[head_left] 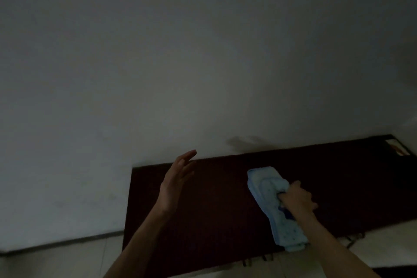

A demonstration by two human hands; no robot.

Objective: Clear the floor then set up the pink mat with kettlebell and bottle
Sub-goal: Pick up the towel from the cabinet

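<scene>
Through the head camera, which is dim and tilted mostly at a bare grey wall (pixel 158 63), we see our right hand (pixel 297 198) closed around the collar of a light blue shoe (pixel 268 201), sole turned up, held over a dark maroon surface (pixel 214 198) that looks like a low table or bench against the wall; whether the shoe touches it we cannot tell. Our left hand (pixel 178 176) is empty, fingers straight and loosely together, palm turned inward, raised near the surface's far left corner. A strip of pale floor (pixel 56 262) shows along the bottom. We judge we are in the clearing stage, carrying one stray item away. The pink mat, kettlebell and bottle are nowhere in view, so the whole setup remains ahead.
</scene>
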